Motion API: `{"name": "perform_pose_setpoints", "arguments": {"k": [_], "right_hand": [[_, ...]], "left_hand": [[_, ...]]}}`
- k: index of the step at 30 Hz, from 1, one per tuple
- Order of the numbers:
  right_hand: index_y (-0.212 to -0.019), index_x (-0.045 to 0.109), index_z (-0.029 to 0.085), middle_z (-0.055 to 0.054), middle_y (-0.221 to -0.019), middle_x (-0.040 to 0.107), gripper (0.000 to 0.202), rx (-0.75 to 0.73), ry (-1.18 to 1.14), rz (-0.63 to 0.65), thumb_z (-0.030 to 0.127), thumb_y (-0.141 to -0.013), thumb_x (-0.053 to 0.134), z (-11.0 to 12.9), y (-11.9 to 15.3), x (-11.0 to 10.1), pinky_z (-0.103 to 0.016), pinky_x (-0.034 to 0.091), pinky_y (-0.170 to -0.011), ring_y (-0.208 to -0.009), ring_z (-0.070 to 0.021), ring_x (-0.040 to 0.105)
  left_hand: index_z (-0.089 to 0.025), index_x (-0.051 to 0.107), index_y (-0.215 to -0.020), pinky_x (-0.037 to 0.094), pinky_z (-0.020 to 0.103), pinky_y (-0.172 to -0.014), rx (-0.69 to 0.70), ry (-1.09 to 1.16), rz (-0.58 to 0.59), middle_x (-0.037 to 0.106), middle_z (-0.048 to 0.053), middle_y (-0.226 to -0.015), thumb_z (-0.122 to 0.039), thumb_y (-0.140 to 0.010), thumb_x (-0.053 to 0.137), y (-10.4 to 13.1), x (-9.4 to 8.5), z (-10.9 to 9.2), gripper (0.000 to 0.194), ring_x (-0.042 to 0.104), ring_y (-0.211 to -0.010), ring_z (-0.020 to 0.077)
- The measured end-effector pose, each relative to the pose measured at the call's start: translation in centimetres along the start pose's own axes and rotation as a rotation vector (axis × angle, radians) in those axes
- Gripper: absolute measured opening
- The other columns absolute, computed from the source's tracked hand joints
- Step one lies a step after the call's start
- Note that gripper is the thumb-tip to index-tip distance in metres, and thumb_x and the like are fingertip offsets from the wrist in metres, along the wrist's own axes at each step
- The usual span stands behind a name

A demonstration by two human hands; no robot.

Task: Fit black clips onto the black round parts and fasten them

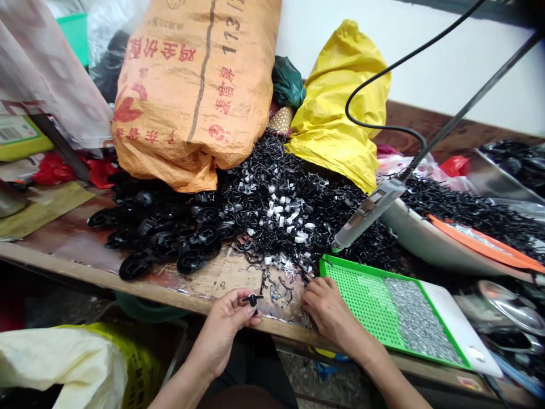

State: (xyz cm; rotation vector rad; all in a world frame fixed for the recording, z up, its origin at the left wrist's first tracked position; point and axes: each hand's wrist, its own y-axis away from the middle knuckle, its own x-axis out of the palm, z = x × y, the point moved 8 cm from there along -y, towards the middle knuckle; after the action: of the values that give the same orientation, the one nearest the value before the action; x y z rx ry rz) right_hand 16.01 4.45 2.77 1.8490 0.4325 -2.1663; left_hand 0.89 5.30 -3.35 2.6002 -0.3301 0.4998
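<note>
Head view looks down over a cluttered wooden bench (63,253), with both of the person's forearms reaching in from the bottom edge. The left hand (225,324) is closed in a pinch, thumb and fingertips gripping a small black clip (252,299) just off the bench's front edge, lifted clear of the litter so it sits where the eyes can check it. The piece looks like a short black stem with a rounded middle and a thin crossbar, matt plastic or coated metal; finer detail is too small to tell.

The right hand (326,307) rests knuckles-up on the bench, fingers curled down into the loose scatter of little black wire parts (276,289) beside the clip; whether it actually holds one I cannot tell, since the fingertips are hidden under the hand. It sits right between the supply and a green perforated tray (353,284), whose far half is covered with small silvery pieces (415,318), so everything is within a short reach.

Behind, a big heap of black parts with white bits (281,213) spills toward the front, with round black caps (187,238) piled to its left. An orange woven sack (191,85) and a yellow bag (336,108) lean at the back, and a grey tool on a rod (368,213) hangs over the heap.
</note>
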Motion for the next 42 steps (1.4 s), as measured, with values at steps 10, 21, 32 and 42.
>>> {"name": "perform_pose_setpoints", "arguments": {"k": [10,21,32,42], "right_hand": [[-0.058,0.050,0.017,-0.004,-0.064,0.053,0.014,-0.081,0.144,0.003,0.014,-0.072,0.049,0.4,0.5,1.9,-0.037,0.021,-0.073,-0.068,-0.0169,0.039],[-0.065,0.046,0.016,-0.004,-0.066,0.050,0.012,-0.036,0.100,-0.062,0.009,-0.073,0.040,0.8,0.4,0.8,-0.038,0.026,-0.076,-0.068,-0.0168,0.041],[-0.065,0.046,0.019,0.003,-0.058,0.050,0.014,-0.123,-0.170,-0.044,0.009,-0.074,0.042,1.4,0.4,0.4,-0.035,0.023,-0.081,-0.068,-0.0131,0.044],[-0.071,0.048,0.019,0.002,-0.062,0.054,0.012,-0.147,-0.074,0.050,0.010,-0.074,0.041,2.7,0.0,0.8,-0.032,0.024,-0.075,-0.071,-0.0142,0.042]], "left_hand": [[-0.013,0.052,-0.090,0.043,0.024,-0.064,-0.005,-0.008,-0.003,0.059,0.002,-0.070,-0.018,-0.068,0.058,0.0,0.1,-0.1,0.024,0.055,-0.065,0.0111],[-0.014,0.051,-0.090,0.044,0.025,-0.065,0.003,-0.004,0.001,0.058,0.002,-0.074,-0.017,-0.068,0.056,-0.1,0.0,-0.1,0.022,0.055,-0.065,0.0111],[-0.014,0.053,-0.088,0.044,0.025,-0.064,-0.002,0.016,-0.006,0.059,0.002,-0.075,-0.019,-0.066,0.059,0.1,0.1,-0.2,0.023,0.055,-0.065,0.0116],[-0.015,0.056,-0.085,0.044,0.025,-0.063,-0.004,0.039,-0.018,0.060,0.001,-0.073,-0.020,-0.063,0.062,0.0,0.1,-0.2,0.023,0.056,-0.064,0.0119]]}}
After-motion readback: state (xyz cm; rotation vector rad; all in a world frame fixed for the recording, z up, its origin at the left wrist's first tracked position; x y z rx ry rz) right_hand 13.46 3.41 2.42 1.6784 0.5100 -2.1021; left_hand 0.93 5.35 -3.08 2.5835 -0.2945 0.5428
